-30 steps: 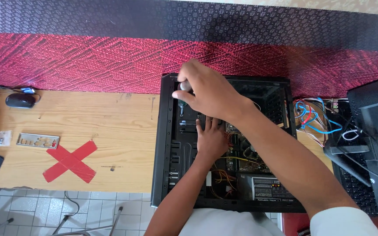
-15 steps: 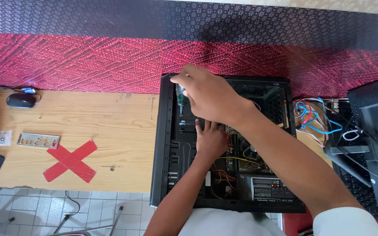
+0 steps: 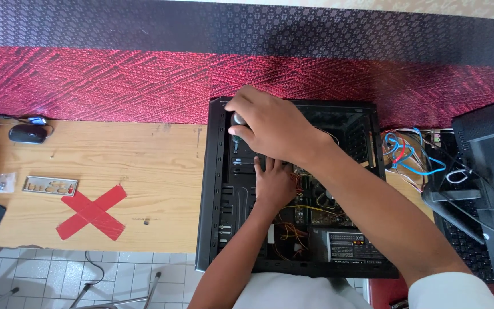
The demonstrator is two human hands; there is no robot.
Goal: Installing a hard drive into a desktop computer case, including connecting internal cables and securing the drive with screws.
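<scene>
Fingers of the right hand (image 3: 273, 129) are curling around a screwdriver handle (image 3: 238, 120), driving it down at the far left corner of the open computer case (image 3: 212, 189). Flattened, the left hand (image 3: 274, 182) is pressing inside beside the motherboard (image 3: 315, 197), apparently steadying it, grasping nothing.

A rectangular grey label with small red and yellow marks (image 3: 351, 246) lies on the power supply, below the left hand's fingers (image 3: 273, 171). A small clear plastic bag (image 3: 1, 182) lies far left of them, beside a red tape cross (image 3: 91, 212).

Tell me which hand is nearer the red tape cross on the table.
Left. The left hand lies inside the open computer case, level with the red tape cross; the right hand grips a screwdriver farther up.
</scene>
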